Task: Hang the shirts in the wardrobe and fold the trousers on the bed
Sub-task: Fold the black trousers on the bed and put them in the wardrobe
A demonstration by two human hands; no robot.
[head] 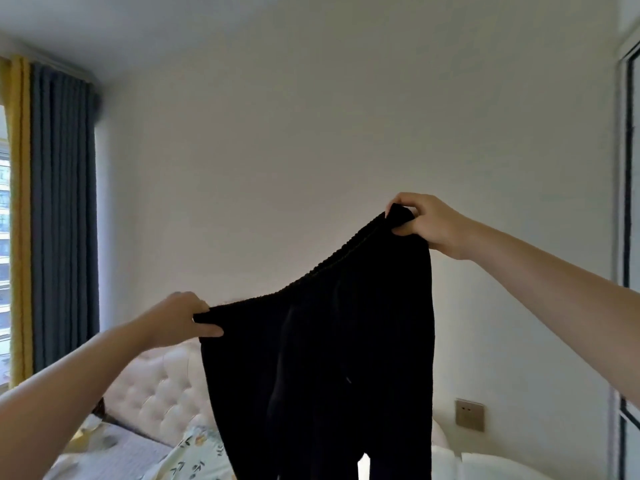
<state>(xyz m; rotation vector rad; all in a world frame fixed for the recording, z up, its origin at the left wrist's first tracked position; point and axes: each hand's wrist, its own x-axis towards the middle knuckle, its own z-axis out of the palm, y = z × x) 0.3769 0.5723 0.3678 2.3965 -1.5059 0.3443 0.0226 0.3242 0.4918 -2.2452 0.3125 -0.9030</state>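
Black trousers point(322, 368) with an elastic ribbed waistband hang in the air in front of me, legs dropping out of the bottom of the frame. My left hand point(176, 318) pinches the left end of the waistband, lower down. My right hand point(426, 221) pinches the right end, held higher, so the waistband slopes up to the right. Below and behind the trousers lies the bed point(114, 452) with floral bedding. No shirts are in view.
A cream tufted headboard point(156, 386) stands against the plain wall. Grey and yellow curtains point(59, 209) cover a window at the left. A framed sliding door point(628, 237) is at the right edge. A gold wall socket point(470, 414) sits low on the wall.
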